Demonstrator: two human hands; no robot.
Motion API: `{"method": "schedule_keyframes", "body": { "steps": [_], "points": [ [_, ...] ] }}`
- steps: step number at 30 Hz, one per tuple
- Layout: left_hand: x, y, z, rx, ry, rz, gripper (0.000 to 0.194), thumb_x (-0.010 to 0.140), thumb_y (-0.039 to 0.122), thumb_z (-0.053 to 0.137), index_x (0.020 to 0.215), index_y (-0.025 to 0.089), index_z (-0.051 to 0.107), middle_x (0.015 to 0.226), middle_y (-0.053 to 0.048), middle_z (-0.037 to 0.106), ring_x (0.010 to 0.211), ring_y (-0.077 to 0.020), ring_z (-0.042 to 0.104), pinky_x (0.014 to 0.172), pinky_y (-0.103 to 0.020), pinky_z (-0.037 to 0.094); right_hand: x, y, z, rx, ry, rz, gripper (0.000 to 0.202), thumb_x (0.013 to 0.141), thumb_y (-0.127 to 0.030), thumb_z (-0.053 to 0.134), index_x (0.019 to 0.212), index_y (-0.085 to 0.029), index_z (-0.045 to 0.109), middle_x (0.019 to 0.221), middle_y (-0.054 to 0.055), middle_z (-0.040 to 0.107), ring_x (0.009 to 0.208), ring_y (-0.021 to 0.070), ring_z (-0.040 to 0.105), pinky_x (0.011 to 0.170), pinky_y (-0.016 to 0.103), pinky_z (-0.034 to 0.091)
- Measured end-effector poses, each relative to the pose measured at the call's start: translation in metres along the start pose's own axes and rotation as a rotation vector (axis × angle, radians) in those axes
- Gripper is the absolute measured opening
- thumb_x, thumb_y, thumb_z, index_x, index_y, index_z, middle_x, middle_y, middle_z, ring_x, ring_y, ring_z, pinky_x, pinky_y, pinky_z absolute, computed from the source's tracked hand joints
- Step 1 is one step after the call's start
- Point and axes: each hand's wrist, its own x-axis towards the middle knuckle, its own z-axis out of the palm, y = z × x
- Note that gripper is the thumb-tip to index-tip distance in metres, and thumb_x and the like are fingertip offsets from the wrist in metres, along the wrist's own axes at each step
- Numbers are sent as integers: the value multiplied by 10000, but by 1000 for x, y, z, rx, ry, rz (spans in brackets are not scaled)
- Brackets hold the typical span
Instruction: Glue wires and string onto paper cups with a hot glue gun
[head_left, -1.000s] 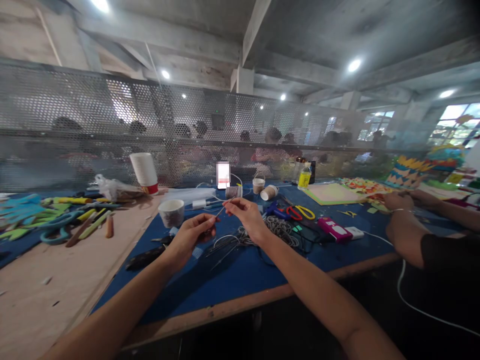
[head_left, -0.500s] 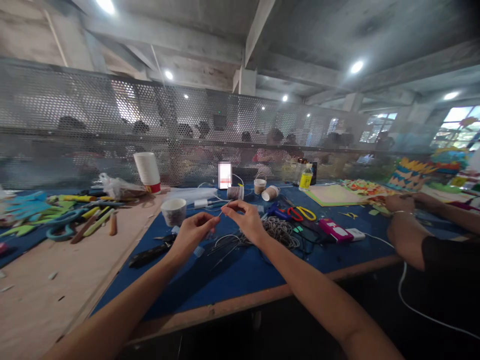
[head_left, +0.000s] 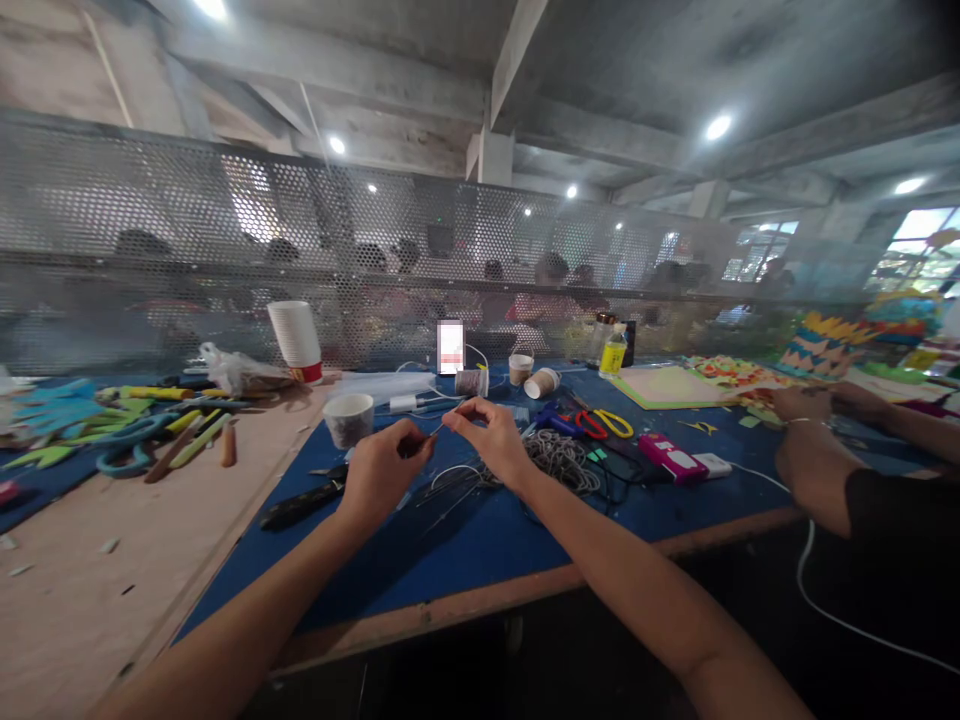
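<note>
Both hands meet above the blue tabletop (head_left: 420,570), fingers pinched. Between the fingertips of my left hand (head_left: 382,462) and my right hand (head_left: 487,435) runs a thin, wire-like strand (head_left: 438,432); its exact kind is too small to make out. My left hand's palm is turned down and its fingertips curl inward. Under and beside my right wrist lies a tangled bundle of grey cord (head_left: 559,460). A black-handled tool (head_left: 300,505) rests left of my left hand, and a patterned paper cup (head_left: 349,420) stands just behind it.
Stacked white cups (head_left: 294,340) stand at the back left, with blue-handled scissors (head_left: 124,450) nearby. Red-and-yellow-handled scissors (head_left: 615,424), a magenta box (head_left: 670,458) and a yellow-labelled bottle (head_left: 613,354) lie or stand to the right. A co-worker's hands (head_left: 806,405) work at far right.
My left hand has rolled over, turning its back more toward me with the fingers curled tighter. My right hand stays almost where it was, still pinching the strand.
</note>
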Motion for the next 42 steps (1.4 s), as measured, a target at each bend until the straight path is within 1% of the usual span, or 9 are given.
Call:
{"method": "schedule_keyframes", "body": {
  "steps": [8,14,20,27,32,36,39,41,42],
  "points": [
    [-2,6,0,-187,-60,-55,175,791,359,699,884,214,663,692,3,642,592,-157,535,593,-266,384,5,1,-6,99,63,84,305,769,-489,721,783,-189,673,715,2,654,721,155,604,721,278,473],
    [-1,3,0,-263,-137,-90,198,876,393,614,873,196,637,718,-7,654,644,-154,560,611,-264,402,7,2,-8,158,90,112,303,761,-483,729,757,-187,666,697,-7,625,687,141,565,698,271,448],
    [2,7,-1,-431,-202,-178,234,845,415,657,818,183,650,699,-10,661,612,-138,541,595,-255,404,7,1,-7,151,90,126,313,752,-492,731,746,-189,655,675,-10,617,673,142,563,689,277,445],
    [4,6,-1,-749,-344,-342,274,830,446,676,834,173,654,687,-12,657,555,-113,483,544,-239,362,7,4,-7,154,59,92,301,762,-495,731,777,-200,672,698,-13,644,695,141,591,711,271,471],
    [6,-1,1,-746,-341,-393,298,782,451,729,827,170,643,677,-12,658,544,-111,487,527,-231,360,11,12,-10,108,-72,49,369,889,-532,562,876,-198,719,799,32,705,743,147,643,752,282,505],
    [8,-6,0,-706,-324,-414,314,777,463,735,875,177,649,707,-6,671,547,-102,491,521,-215,361,21,17,-42,-192,-21,3,292,925,-440,555,989,-196,703,906,47,725,782,147,663,763,270,506],
    [8,-7,0,-684,-314,-417,332,767,465,744,905,177,653,724,-12,680,554,-105,499,520,-213,369,24,17,-91,-700,56,24,223,928,-341,571,1070,-210,683,1043,50,720,929,157,662,851,255,478],
    [7,-7,0,-677,-318,-417,337,768,468,742,921,180,653,733,-15,683,562,-110,508,525,-217,380,22,17,-129,-1108,100,175,226,958,-309,510,1096,-241,676,1123,43,705,1027,161,639,896,251,451],
    [7,-6,0,-676,-323,-414,336,772,470,738,925,184,654,736,-15,683,566,-113,510,529,-219,386,21,17,-148,-1178,126,236,227,951,-279,511,1088,-218,682,1146,74,697,1059,188,629,912,275,441]
  ]
}}
